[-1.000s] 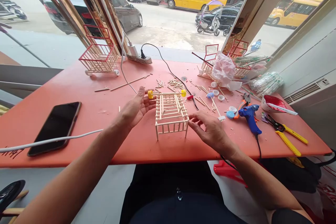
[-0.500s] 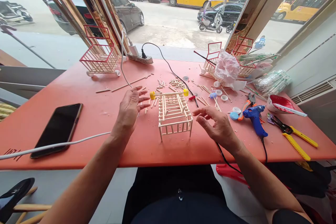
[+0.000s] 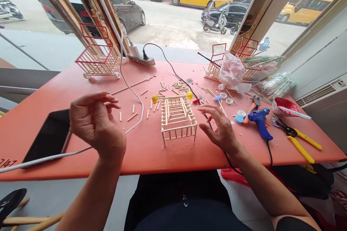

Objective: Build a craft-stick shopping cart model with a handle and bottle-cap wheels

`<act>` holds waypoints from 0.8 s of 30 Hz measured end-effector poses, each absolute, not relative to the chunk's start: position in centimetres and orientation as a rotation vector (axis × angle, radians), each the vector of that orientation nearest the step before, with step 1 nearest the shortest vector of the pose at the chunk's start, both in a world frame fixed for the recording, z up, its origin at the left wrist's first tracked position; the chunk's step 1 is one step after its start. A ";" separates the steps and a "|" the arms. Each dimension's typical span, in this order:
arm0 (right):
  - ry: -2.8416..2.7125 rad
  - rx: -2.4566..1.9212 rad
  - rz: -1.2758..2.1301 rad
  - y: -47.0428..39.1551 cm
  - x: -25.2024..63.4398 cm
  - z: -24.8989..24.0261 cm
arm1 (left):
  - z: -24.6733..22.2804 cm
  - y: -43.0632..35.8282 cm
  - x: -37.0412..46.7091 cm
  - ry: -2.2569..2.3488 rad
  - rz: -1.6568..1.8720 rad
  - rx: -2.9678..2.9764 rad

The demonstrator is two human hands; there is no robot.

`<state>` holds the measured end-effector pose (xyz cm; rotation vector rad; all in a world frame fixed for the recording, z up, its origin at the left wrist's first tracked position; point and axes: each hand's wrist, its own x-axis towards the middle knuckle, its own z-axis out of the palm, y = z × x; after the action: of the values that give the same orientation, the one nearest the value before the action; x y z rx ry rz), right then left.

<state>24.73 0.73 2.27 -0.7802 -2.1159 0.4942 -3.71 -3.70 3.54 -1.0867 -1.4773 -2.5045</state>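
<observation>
In the middle of the table stands a small frame of glued wooden sticks, on thin legs, with a yellow wheel at each end of its far axle. My left hand is raised to the left of it, near the phone, its fingers loosely bent and apart with nothing visible in them. Just right of the frame hovers my right hand, fingers spread and holding nothing. Short cut sticks lie scattered behind the frame.
Right of my right hand lie a blue glue gun, orange-handled pliers and a yellow-handled cutter. Bottle caps lie nearby. A red-trimmed stick cart stands at the back left. A white cable and a black cord cross the table.
My left hand has moved left and toward me, away from the stick frame, and its fingers have bent more. My right hand stays nearly in place. The view has shifted slightly.
</observation>
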 end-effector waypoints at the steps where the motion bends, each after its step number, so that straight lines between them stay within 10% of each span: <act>1: -2.119 -0.779 0.488 0.7 24.7 2.2 | 3.4 -3.9 -3.8 -1.478 -2.526 -1.105; 24: -1.904 -0.859 0.568 1.0 26.0 3.5 | 2.0 -8.3 -2.1 -2.178 -2.232 -1.673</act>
<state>25.99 0.95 3.50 -0.8593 -1.9039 0.5685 -2.05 -8.25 2.04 -1.6728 -2.1778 -2.2322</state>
